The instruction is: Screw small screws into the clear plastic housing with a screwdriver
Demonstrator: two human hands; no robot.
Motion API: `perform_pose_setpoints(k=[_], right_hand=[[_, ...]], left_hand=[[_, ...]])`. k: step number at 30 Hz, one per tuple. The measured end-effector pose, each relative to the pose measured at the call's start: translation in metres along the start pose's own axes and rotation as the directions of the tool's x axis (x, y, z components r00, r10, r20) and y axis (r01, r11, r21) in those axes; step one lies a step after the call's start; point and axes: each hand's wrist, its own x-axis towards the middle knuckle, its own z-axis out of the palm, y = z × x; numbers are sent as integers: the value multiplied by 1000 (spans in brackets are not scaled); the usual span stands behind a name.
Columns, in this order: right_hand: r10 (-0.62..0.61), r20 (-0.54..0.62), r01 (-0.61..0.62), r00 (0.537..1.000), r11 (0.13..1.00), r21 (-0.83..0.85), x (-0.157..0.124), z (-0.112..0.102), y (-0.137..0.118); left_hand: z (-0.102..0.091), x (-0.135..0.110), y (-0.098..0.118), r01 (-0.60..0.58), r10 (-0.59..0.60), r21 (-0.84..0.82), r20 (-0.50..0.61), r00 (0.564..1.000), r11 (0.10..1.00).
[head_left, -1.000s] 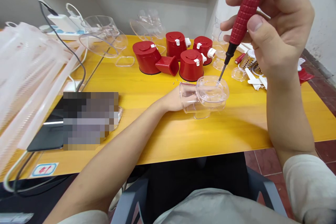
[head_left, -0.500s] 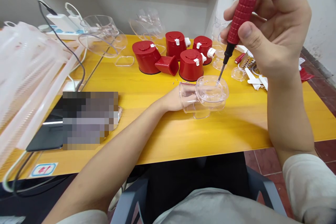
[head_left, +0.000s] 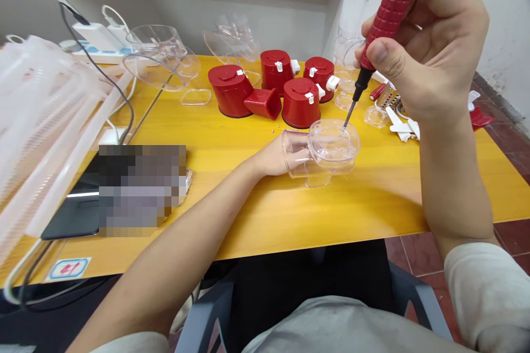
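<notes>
Screwdriver [head_left: 383, 27] pinched in R hand [head_left: 426, 49], tip at rim of clear plastic cup [head_left: 332, 146] | L hand [head_left: 273, 157] grips cup, fingers inside, on desk [head_left: 372, 204] | risk: tip slips, scratches plastic, jabs L hand

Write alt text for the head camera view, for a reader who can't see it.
A person's right hand points a red-handled screwdriver at the rim of a clear plastic container gripped by the left hand, above a yellow table. Four red lidded canisters stand just beyond them.
</notes>
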Motion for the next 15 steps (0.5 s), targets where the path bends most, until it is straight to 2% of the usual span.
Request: perform_pose_setpoints(k=[6, 15], right_hand=[[-11, -76, 7, 997, 998, -56, -1, 6, -1], [45, -139, -40, 989, 999, 33, 0, 13, -10]], left_hand=[[0, 2, -3, -2, 2, -16, 7, 1000, 1000], [2, 0, -1, 19, -20, -47, -4, 1000, 999]])
